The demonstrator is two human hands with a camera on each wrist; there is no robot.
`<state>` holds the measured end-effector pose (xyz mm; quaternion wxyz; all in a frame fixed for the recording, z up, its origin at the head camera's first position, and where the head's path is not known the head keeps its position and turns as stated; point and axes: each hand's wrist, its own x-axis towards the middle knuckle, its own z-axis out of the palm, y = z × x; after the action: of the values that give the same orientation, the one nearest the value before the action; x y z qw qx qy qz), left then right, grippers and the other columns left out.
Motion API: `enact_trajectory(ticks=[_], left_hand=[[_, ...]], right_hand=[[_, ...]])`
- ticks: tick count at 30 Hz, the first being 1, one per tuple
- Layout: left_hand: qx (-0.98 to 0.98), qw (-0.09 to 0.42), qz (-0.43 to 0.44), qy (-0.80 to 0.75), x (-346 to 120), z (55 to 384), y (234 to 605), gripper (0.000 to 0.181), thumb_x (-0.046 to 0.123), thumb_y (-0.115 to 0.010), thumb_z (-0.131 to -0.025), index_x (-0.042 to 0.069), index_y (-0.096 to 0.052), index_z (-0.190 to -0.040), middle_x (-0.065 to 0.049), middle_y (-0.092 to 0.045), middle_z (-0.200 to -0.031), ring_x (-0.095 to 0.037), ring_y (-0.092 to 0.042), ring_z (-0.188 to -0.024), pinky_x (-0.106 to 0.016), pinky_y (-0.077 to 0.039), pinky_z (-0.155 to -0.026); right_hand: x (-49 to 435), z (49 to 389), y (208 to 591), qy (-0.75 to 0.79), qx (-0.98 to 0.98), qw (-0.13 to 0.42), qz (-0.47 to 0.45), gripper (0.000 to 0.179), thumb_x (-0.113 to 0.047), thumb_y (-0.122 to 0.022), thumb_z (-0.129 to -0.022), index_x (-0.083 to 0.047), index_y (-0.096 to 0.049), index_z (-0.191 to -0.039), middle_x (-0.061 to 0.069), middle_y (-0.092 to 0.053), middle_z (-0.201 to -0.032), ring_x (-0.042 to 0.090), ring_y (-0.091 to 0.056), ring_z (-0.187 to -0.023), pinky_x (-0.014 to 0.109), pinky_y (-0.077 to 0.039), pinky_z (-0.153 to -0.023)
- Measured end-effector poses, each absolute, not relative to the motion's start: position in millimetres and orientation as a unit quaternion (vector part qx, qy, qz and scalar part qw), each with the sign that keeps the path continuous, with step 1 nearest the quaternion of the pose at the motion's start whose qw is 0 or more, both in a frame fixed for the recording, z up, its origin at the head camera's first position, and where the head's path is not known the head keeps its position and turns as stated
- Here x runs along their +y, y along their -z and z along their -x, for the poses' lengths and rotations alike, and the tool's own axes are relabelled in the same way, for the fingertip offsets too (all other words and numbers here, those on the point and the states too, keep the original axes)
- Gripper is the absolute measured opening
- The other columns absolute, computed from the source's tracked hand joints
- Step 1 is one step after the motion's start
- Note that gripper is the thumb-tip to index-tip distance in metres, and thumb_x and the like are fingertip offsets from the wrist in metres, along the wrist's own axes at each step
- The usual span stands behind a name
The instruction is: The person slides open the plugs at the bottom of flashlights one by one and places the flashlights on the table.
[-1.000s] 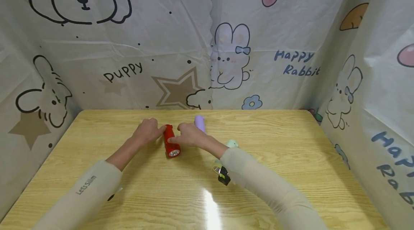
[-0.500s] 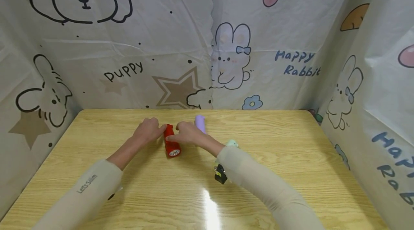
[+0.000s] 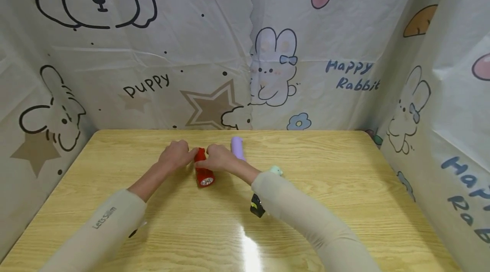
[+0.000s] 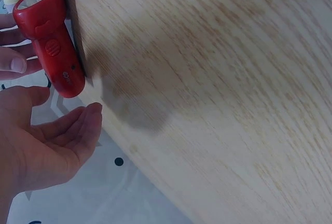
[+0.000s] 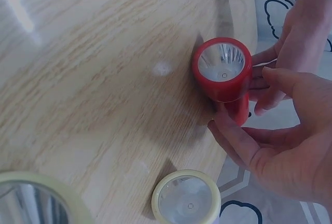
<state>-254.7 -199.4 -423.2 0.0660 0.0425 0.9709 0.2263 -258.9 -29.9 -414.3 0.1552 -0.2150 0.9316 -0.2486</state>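
Observation:
A red flashlight [image 3: 200, 174] lies on the table [image 3: 172, 238], its clear lens toward me. My left hand [image 3: 176, 155] is at its tail end. In the left wrist view that hand's thumb and fingers are spread on either side of the tail. My right hand [image 3: 220, 157] reaches in from the other side, its thumb lying across the flashlight's body. The right wrist view shows this hand [image 5: 290, 136] with thumb and fingers apart, fingertips right at the body below the lamp head. Part of the body is hidden by that hand.
A purple flashlight [image 3: 237, 146] lies behind my right hand; its lens [image 5: 187, 200] has a pale rim. A mint-green thing [image 3: 276, 171] is mostly covered by my right sleeve [image 3: 306, 212]. A black device [image 3: 257, 205] sits under my right wrist. Printed cloth [image 3: 153, 106] walls the table.
My right hand has shifted slightly left and its thumb lies a little farther up the red flashlight's body. The left hand and the flashlight have stayed almost still.

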Motion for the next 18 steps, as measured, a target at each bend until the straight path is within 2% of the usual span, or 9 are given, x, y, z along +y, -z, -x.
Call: enact_trajectory(ticks=[18], left_hand=[[0.966,0.069,-0.035,-0.246,-196.4,252.4,428.2,0.049,0.036,-0.057,-0.098,0.012,-0.044,-0.056,0.002,-0.036,-0.051,-0.01,-0.034,-0.045,-0.022,-0.027,-0.042]], right_hand=[[-35.0,257.5,421.0,0.253,0.929,0.161,0.214,0.043,-0.036,-0.072,-0.091,-0.013,-0.05,-0.063,-0.005,-0.045,-0.055,0.008,-0.042,-0.047,0.02,-0.031,-0.043]])
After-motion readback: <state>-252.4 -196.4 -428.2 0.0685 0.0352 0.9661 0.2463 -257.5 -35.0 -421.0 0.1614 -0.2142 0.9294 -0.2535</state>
